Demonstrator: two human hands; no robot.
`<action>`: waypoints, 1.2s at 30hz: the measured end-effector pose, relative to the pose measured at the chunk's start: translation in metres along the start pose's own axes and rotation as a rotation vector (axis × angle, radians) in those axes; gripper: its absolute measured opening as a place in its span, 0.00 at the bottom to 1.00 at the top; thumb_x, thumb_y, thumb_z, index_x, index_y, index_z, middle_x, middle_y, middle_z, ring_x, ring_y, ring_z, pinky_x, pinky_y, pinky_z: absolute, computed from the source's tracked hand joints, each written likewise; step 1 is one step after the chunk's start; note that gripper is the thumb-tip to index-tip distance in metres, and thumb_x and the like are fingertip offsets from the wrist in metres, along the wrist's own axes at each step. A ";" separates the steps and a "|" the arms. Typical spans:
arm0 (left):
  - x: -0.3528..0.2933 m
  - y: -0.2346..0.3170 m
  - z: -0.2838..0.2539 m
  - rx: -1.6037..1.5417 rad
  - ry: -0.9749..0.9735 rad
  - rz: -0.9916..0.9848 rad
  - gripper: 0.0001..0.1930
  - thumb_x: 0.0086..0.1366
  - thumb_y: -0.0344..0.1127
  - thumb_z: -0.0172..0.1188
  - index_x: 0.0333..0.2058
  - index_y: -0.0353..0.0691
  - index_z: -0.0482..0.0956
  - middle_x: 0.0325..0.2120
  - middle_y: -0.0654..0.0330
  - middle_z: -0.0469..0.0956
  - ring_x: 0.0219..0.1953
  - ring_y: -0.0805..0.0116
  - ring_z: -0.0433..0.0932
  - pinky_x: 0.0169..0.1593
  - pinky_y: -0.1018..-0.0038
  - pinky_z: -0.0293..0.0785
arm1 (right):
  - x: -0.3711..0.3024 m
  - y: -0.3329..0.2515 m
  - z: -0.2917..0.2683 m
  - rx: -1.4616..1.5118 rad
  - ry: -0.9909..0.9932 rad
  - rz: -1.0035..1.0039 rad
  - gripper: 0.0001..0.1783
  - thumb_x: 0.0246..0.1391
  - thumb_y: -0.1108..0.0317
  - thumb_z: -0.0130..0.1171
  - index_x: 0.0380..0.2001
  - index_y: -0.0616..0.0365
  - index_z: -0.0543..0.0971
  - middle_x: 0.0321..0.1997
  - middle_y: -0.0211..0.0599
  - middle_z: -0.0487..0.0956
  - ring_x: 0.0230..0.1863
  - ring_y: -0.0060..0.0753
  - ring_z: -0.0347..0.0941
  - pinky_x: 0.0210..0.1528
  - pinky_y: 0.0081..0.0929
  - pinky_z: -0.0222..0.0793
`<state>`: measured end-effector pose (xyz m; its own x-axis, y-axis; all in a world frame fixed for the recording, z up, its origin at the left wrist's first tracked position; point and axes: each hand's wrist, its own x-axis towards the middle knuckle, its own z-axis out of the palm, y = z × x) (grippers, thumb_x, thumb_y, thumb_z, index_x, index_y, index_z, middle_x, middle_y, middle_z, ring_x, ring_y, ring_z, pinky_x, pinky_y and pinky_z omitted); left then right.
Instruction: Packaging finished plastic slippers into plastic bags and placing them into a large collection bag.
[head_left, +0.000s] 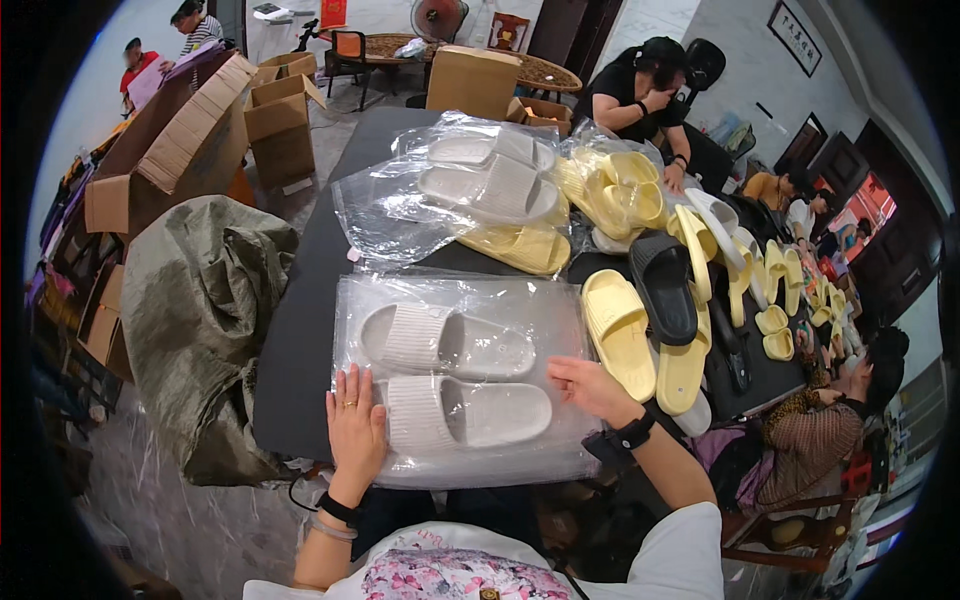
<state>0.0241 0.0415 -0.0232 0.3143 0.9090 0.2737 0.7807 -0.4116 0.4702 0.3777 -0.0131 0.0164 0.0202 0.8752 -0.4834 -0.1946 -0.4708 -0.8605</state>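
A pair of light grey slide sandals [480, 411] lies side by side inside a clear plastic bag [470, 288] on a stack of similar bags at the near edge of the black table. My left hand [356, 425] rests flat on the bag's left edge, fingers stretched out beside the lower slide's toe end. Toward the bag's right side, past the heels, my right hand [592, 388] has its fingers drawn together in a pinch on the clear film. Just right of the bag lie yellow slides [618, 335] and a black slide [664, 288].
Bagged grey slides [490, 190] and bagged yellow slides [615, 185] lie farther back on the black table [295, 385]. A green woven sack [200, 340] slumps to the left, near cardboard boxes [278, 130]. A person [645, 95] sits across the table, with others along the right.
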 end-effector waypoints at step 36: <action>-0.001 0.001 -0.001 0.077 -0.035 -0.023 0.34 0.62 0.52 0.45 0.59 0.33 0.54 0.62 0.49 0.49 0.65 0.54 0.47 0.64 0.56 0.41 | 0.009 -0.029 0.006 -1.501 0.171 -0.636 0.08 0.39 0.70 0.53 0.26 0.62 0.75 0.32 0.50 0.73 0.35 0.55 0.70 0.38 0.44 0.67</action>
<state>0.0236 0.0401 -0.0221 0.3136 0.9205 0.2333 0.8265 -0.3855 0.4102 0.3781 0.0094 0.0376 -0.1583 0.9853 0.0648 0.9550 0.1695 -0.2433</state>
